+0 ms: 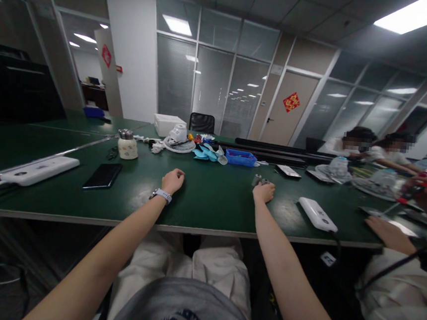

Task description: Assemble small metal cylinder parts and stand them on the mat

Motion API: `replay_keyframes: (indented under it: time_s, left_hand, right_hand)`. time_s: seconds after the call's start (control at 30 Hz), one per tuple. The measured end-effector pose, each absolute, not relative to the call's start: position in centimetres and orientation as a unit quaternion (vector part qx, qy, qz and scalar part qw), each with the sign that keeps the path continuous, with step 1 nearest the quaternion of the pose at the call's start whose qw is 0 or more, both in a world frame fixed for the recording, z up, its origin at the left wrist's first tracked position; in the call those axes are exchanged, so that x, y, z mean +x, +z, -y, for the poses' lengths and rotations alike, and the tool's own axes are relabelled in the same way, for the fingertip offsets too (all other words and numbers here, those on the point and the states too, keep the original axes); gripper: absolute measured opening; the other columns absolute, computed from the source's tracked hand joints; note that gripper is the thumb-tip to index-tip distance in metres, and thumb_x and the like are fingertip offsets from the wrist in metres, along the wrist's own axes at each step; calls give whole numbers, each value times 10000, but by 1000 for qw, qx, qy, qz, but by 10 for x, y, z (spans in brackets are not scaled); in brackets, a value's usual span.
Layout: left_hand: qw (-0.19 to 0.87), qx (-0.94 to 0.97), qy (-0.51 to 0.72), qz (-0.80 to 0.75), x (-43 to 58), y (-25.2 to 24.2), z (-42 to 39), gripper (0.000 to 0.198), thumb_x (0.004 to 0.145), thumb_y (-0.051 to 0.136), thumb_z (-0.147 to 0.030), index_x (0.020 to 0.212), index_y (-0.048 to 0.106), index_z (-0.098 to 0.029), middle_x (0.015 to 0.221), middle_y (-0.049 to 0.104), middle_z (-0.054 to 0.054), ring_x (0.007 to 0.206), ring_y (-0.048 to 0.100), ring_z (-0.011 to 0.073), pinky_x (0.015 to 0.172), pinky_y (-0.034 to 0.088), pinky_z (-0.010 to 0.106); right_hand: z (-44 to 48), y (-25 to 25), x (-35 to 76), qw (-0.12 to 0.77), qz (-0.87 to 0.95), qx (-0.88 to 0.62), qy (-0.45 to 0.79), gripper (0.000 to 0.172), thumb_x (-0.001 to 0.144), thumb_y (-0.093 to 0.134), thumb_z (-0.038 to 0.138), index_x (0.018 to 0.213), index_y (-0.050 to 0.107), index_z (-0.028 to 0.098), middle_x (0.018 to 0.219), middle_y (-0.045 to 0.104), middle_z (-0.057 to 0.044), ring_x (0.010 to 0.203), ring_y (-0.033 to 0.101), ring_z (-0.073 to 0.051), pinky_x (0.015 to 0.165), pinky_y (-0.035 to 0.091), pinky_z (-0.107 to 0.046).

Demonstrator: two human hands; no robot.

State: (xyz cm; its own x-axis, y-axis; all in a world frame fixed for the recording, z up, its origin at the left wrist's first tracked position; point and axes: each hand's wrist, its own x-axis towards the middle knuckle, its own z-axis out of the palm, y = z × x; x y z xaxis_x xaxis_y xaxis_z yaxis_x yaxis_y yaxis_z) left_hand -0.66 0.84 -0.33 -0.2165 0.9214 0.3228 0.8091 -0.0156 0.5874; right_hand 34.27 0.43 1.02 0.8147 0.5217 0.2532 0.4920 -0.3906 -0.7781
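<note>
Resting on the green table, my left hand (pixel 173 180) has its fingers curled in a loose fist, and nothing shows in it. A watch with a light strap (pixel 161 195) is on that wrist. To the right, my right hand (pixel 265 191) is closed around small grey metal cylindrical parts (pixel 257 179), which stick out past the fingers. Their exact kind is too small to make out. Beyond my hands lie light-blue fan blades (pixel 205 152), a blue plastic tray (pixel 241 157) and a white fan guard (pixel 179 144) with a white housing (pixel 178 133) on it.
Left on the table (pixel 202 204) are a black phone (pixel 102 176), a white power strip (pixel 40 171) and a cream flask (pixel 127 146). A white cabled device (pixel 318 214) lies at right. There a co-worker's hand (pixel 425 196) holds a red screwdriver (pixel 406 197). A white box (pixel 169 125) stands behind.
</note>
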Motion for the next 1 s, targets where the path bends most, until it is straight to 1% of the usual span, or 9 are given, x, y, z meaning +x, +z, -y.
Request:
replay_keyframes:
  time_s: [0.2,0.27,0.33,0.4,0.47,0.57,0.67,0.8,1.0]
  left_hand:
    - [80,623,351,-695,-6,-3,-7,257,839,498,-323,1020,668,-258,986,716,35,952,644,226,806,462,319]
    - [84,618,356,-696,-6,-2,-7,253,839,501,-316,1017,672,-256,975,716,34,932,644,218,788,459,306]
    - [86,620,377,-683,-4,0,-6,258,850,497,-322,1020,675,-245,962,715,39,888,645,203,761,456,289]
    - [78,645,409,-641,0,2,-4,280,872,486,-348,1030,682,-225,954,715,46,856,636,189,758,452,281]
    - [53,687,431,-582,6,5,1,313,892,476,-384,1037,694,-211,968,715,51,875,619,186,809,442,290]
    - [21,734,437,-520,17,10,8,352,920,448,-416,1048,708,-217,1032,706,52,961,586,189,910,401,321]
    - [9,756,439,-485,24,11,12,357,931,439,-414,1036,723,-226,1009,703,50,965,569,186,912,391,325]
    - [-5,759,460,-461,25,9,13,314,912,491,-406,1014,739,-242,943,697,37,911,556,178,865,404,315]
    - [8,750,458,-477,25,12,15,264,881,557,-400,990,747,-254,933,689,29,934,545,184,868,413,310]
  right_hand:
    - [1,19,326,445,303,-841,54,461,839,580,306,1214,398,109,1289,482,-255,1207,490,-329,997,341,-490]
    - [1,17,312,443,336,-828,67,438,826,594,324,1180,424,130,1285,493,-244,1198,499,-325,993,342,-500]
    - [0,13,296,442,390,-804,80,382,812,617,351,1113,472,164,1234,551,-188,1152,540,-284,976,375,-448]
    - [-3,8,278,441,466,-760,99,336,792,648,383,1033,508,195,1124,622,-111,1050,599,-227,917,428,-369]
    - [-5,2,257,439,564,-687,128,330,769,674,414,975,516,210,1012,659,-58,927,636,-189,832,466,-320]
    - [-3,-4,225,443,684,-558,158,332,758,688,423,945,507,217,941,670,-31,833,647,-170,763,488,-300]
    - [4,-5,199,447,731,-497,135,288,773,679,393,935,510,226,928,669,-20,823,648,-169,754,492,-301]
    - [15,0,185,423,770,-475,54,217,801,641,333,934,516,215,959,654,-41,855,636,-191,779,476,-327]
    - [20,3,186,384,787,-483,-24,221,819,617,341,953,505,205,983,636,-61,884,614,-218,802,438,-347]
